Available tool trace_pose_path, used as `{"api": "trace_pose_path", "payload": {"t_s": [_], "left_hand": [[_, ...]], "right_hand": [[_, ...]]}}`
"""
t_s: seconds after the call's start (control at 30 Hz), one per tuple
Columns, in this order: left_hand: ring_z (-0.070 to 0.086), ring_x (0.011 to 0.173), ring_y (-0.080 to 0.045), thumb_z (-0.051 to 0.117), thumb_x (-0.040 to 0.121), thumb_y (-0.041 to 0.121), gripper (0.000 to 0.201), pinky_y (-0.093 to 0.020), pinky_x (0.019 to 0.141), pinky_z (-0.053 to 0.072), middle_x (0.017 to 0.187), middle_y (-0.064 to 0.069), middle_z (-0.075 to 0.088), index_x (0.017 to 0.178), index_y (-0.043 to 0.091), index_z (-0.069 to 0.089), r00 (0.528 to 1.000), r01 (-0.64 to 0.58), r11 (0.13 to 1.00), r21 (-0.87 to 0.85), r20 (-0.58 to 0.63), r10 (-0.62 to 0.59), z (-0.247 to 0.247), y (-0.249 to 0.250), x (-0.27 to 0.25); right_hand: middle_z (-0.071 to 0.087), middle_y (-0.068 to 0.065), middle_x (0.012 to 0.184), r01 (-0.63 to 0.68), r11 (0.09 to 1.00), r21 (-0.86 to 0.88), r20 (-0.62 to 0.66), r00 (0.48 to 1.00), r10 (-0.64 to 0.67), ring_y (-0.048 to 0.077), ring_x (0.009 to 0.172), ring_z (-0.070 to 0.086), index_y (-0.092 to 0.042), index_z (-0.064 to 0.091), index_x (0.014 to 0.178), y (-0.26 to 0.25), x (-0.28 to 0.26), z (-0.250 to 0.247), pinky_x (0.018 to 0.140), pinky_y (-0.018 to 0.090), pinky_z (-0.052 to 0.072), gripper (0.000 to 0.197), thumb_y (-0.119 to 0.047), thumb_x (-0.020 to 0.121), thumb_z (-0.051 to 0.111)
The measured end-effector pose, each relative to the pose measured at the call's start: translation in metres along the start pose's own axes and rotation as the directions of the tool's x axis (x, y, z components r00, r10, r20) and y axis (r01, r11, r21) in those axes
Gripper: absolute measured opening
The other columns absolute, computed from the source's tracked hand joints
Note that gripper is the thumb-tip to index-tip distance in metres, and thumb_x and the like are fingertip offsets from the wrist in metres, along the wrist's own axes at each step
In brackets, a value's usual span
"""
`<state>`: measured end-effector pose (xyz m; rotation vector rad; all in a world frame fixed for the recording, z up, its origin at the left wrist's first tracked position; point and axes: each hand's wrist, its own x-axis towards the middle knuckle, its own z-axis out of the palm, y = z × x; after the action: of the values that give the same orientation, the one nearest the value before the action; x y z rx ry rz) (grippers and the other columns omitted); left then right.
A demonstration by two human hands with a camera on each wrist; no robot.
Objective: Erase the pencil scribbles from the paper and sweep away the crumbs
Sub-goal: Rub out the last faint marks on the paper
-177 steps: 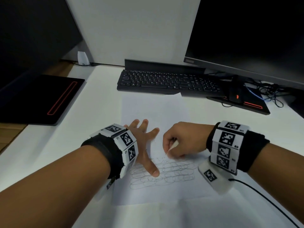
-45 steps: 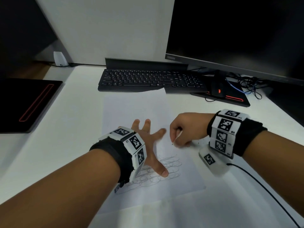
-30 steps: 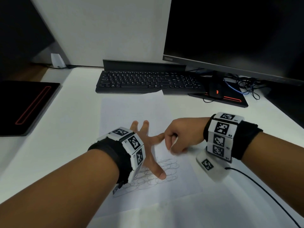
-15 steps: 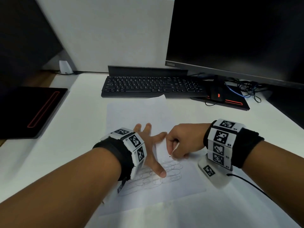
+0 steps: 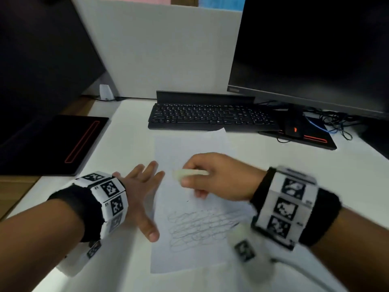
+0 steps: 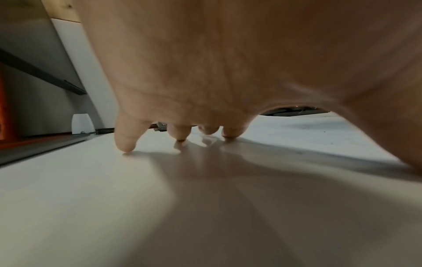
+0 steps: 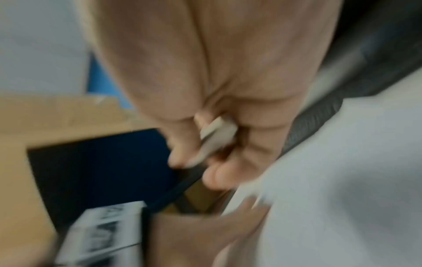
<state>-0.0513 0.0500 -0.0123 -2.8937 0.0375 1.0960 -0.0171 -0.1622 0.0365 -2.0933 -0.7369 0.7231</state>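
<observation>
white desk (image 5: 347,175), grey partition wall (image 5: 168,49), dark monitor (image 5: 315,49), black keyboard (image 5: 210,119), wood floor (image 5: 12,190)

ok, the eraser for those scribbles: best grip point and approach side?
Pinch the eraser across its two broad flat faces at the rear half, coming from the right, as the right hand does now. It's a thin flat slab, so one short end stays free, pointing left, to rub the scribbles.
</observation>
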Motion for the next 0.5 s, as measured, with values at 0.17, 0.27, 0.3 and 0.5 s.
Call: {"api": "trace_pose_path", "payload": {"t_s": [0.17, 0.27, 0.3, 0.5], "left_hand": [[-0.028, 0.145, -0.019, 0.069, 0.057, 0.081, 0.141, -0.065, 0.114, 0.013, 0.152, 0.011, -0.039, 0.149, 0.031, -0.026, 1.0, 0.0, 0.993, 0.117, -0.021, 0.002, 0.006, 0.0, 0.007], [-0.03, 0.144, -0.016, 0.072, 0.05, 0.081, 0.149, -0.065, 0.115, 0.007, 0.152, 0.015, -0.038, 0.148, 0.032, -0.029, 1.0, 0.011, 0.999, 0.051, 0.021, -0.012, 0.003, -0.001, 0.003], [-0.03, 0.143, -0.015, 0.074, 0.049, 0.08, 0.15, -0.064, 0.115, 0.006, 0.152, 0.016, -0.037, 0.148, 0.032, -0.029, 1.0, 0.005, 1.0, 0.029, 0.025, -0.006, 0.002, -0.002, 0.003], [-0.031, 0.142, -0.011, 0.075, 0.046, 0.08, 0.152, -0.064, 0.115, 0.003, 0.152, 0.02, -0.035, 0.148, 0.034, -0.028, 1.0, -0.016, 1.0, -0.026, 0.008, 0.017, 0.004, -0.005, 0.001]], "right_hand": [[0.063, 0.009, 0.077, -0.256, 0.239, 0.937, 0.146, 0.907, 0.396, 0.017, 0.064, 0.06, -0.008, 0.058, 0.1, -0.012, 0.018, 0.098, 0.059, 0.024, 0.055, 0.034, -0.038, 0.104, 0.043], [0.069, 0.017, 0.1, -0.123, 0.031, 0.992, 0.098, 0.898, 0.429, 0.022, 0.085, 0.067, -0.014, 0.055, 0.095, -0.003, 0.026, 0.107, 0.083, 0.03, 0.056, 0.028, -0.035, 0.106, 0.041], [0.067, 0.022, 0.108, -0.081, -0.038, 0.996, 0.089, 0.892, 0.442, 0.026, 0.093, 0.067, -0.015, 0.053, 0.093, 0.005, 0.026, 0.101, 0.092, 0.035, 0.054, 0.025, -0.033, 0.106, 0.041], [0.06, 0.026, 0.127, 0.403, 0.09, 0.911, -0.294, 0.481, 0.826, 0.034, 0.105, 0.062, 0.004, 0.054, 0.124, 0.058, 0.015, 0.016, 0.098, 0.039, 0.048, 0.035, -0.022, 0.101, 0.05]]}}
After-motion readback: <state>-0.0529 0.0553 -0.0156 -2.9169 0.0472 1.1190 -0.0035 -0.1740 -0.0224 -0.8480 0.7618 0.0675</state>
